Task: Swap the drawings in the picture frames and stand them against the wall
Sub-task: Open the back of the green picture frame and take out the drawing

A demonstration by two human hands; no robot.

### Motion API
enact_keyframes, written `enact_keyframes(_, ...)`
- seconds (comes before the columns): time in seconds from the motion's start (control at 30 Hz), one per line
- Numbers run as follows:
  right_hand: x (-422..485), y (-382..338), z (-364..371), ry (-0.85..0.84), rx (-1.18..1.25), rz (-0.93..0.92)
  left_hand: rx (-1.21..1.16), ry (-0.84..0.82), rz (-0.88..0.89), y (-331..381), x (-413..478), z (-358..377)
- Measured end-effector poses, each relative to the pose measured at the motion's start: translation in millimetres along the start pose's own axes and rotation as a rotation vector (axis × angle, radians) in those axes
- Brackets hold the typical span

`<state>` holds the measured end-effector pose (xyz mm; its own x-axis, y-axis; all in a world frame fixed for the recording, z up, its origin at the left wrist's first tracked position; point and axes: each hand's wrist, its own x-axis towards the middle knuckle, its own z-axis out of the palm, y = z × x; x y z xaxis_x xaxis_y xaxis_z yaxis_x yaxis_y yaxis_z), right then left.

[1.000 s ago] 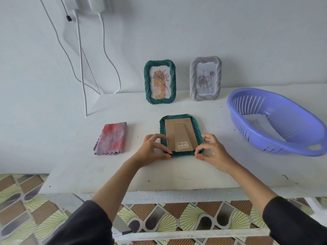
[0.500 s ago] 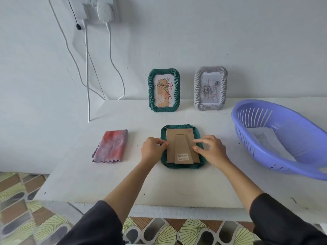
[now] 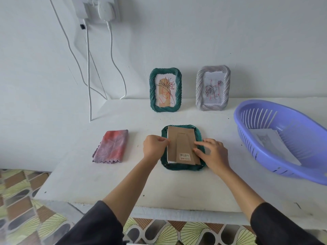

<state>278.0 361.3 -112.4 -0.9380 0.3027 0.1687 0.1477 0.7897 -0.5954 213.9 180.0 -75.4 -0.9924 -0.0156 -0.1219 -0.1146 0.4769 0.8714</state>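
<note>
Head view, centre of frame: left hand (image 3: 154, 147) pinches the backing's (image 3: 180, 138) left edge on the face-down frame (image 3: 182, 168); right hand (image 3: 214, 153) presses its right side.

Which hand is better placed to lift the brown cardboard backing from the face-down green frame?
Probably the left hand: its curled fingers pinch the brown cardboard backing at the left edge; the right hand just presses flat on top.
</note>
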Motion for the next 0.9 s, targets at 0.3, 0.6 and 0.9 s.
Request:
enact_keyframes(0.3, 0, 1, -1, -0.014, 0.035, 0.009, -0.07, -0.041, 0.006, 9, -6, -1)
enact_keyframes(0.6, 1, 2, 0, 0.012, 0.081, 0.03, -0.215, -0.267, -0.037, 26, -5, -12)
enact_keyframes(0.9, 1, 0, 1, -0.041, -0.054, 0.025, -0.236, 0.051, -0.107, -5, 29, -80)
